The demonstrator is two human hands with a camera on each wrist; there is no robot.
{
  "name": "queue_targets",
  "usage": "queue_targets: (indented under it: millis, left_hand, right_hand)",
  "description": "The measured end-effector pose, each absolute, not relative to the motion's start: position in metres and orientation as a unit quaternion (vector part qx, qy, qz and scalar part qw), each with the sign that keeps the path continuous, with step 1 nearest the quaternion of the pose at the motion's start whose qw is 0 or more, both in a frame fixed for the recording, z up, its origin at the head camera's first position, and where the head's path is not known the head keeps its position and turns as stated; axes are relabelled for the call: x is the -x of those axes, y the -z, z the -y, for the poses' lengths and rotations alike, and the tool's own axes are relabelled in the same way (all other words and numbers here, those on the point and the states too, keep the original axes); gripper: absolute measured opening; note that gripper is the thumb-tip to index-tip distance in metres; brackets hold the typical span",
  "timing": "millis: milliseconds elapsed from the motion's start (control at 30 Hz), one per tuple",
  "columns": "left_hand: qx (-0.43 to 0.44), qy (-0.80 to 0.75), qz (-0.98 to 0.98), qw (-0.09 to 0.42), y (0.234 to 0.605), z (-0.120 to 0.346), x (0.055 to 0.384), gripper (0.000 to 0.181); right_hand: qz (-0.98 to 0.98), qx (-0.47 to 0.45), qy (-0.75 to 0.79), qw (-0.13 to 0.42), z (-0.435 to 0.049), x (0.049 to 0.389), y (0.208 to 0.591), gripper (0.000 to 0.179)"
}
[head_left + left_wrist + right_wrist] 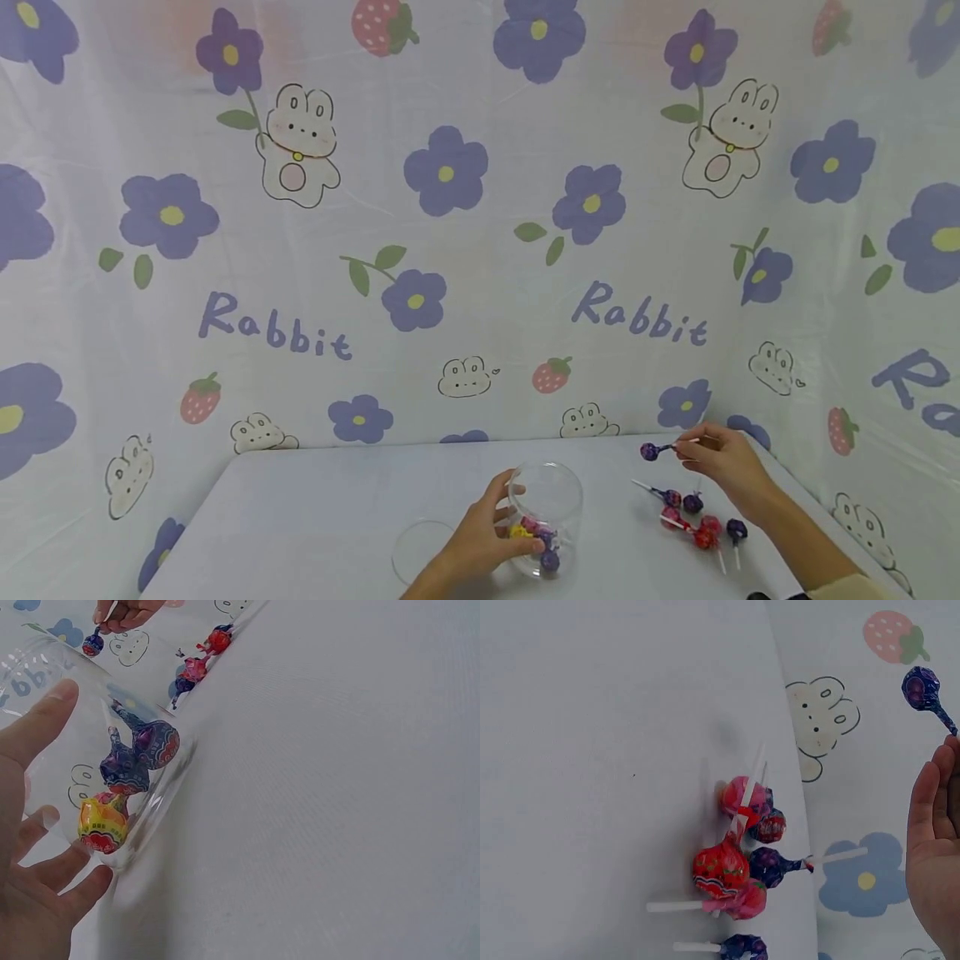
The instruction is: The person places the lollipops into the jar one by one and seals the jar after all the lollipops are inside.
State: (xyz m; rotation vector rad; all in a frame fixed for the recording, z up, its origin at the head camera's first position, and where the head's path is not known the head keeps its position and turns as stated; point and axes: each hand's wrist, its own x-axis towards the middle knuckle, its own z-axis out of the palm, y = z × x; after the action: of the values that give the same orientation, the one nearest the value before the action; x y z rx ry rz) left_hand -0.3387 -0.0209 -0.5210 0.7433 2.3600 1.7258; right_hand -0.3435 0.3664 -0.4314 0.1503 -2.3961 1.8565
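My left hand grips a clear plastic jar, thumb on one side and fingers on the other. Several lollipops lie at the jar's bottom: a yellow-wrapped lollipop, dark blue ones and a bit of pink. By its stick, my right hand pinches a dark blue lollipop, held above the table to the right of the jar. That same lollipop hangs out past the fingertips in the right wrist view. Beneath the right hand lies a loose group of lollipops, among them a red lollipop.
A clear round lid lies on the white table left of the jar. Behind the table hangs a curtain printed with rabbits, flowers and strawberries. The loose lollipops have white sticks pointing various ways.
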Motion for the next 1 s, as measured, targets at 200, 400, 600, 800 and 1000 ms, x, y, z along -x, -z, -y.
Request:
queue_targets:
  millis: [200, 400, 600, 800, 1000]
  left_hand:
    - [-0.247, -0.570, -0.781, 0.063, 0.522, 0.021, 0.340, 0.096]
    - [-0.246, -0.571, -0.781, 0.064, 0.522, 0.022, 0.340, 0.096]
    - [-0.243, -0.572, -0.781, 0.066, 0.521, 0.022, 0.339, 0.095]
    - [-0.232, -0.572, -0.783, 0.075, 0.521, 0.022, 0.338, 0.096]
    - [-0.230, -0.573, -0.784, 0.070, 0.520, 0.021, 0.338, 0.095]
  right_hand:
    - [0.788, -0.056, -0.611, 0.049, -0.352, 0.347, 0.427, 0.026]
    - [0.783, -0.071, -0.617, 0.041, -0.338, 0.347, 0.424, 0.026]
    - [0.788, -0.082, -0.609, 0.033, -0.321, 0.347, 0.421, 0.025]
    - [0.787, -0.103, -0.608, 0.024, -0.299, 0.346, 0.418, 0.026]
    - [0.786, -0.153, -0.599, 0.014, -0.278, 0.345, 0.411, 0.026]
